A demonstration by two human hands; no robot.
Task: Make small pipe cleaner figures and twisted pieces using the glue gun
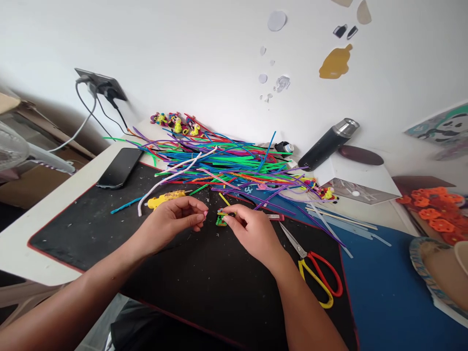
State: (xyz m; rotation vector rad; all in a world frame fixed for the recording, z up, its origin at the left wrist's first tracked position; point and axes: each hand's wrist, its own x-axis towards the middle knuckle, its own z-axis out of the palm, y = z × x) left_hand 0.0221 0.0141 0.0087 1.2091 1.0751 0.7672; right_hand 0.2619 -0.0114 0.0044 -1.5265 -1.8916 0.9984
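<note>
The right hand pinches a small pipe-cleaner piece at its fingertips; the left hand, loosely curled and empty, is just beside it.

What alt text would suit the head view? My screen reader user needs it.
Two bare hands meet over a black mat: the right hand pinches a small green and yellow pipe-cleaner piece, the left hand beside it. Behind lies a pile of coloured pipe cleaners; scissors lie to the right.

Both forearms are bare to the frame's edge, with no sleeves showing. The left hand and right hand wear no gloves, rings or watch.
</note>
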